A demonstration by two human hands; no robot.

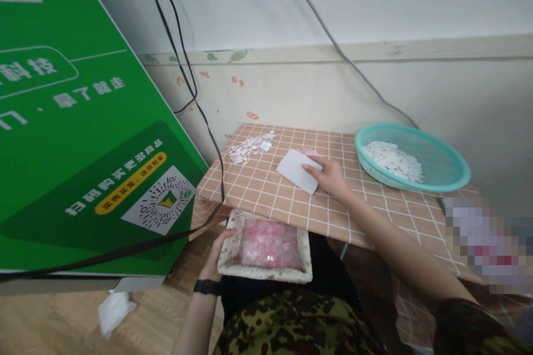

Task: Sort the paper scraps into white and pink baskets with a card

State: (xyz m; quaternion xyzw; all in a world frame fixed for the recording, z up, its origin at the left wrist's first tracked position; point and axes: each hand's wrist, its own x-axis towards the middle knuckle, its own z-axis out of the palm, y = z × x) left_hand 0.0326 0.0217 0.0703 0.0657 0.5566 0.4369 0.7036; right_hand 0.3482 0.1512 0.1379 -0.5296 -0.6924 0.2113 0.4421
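My left hand [219,249] grips the left side of a fabric-lined basket [266,274] on my lap, its thumb over the rim. Inside the basket lie pink and white pieces in clear plastic [270,244]. Over the table, my right hand [327,173] is closed on the right edge of a white card [297,171]. Some pinkish pieces [308,152] show just behind the card, partly hidden by it. To the left, a loose pile of small white and pink paper slips [252,148] rests on the checked tablecloth [250,186].
A turquoise plastic basket [456,177] with many white slips [393,161] stands at the table's right. A large green sign [83,150] rises at left. A black strap [216,147] hangs over the table's left corner. A white plastic bag [115,310] lies on the floor.
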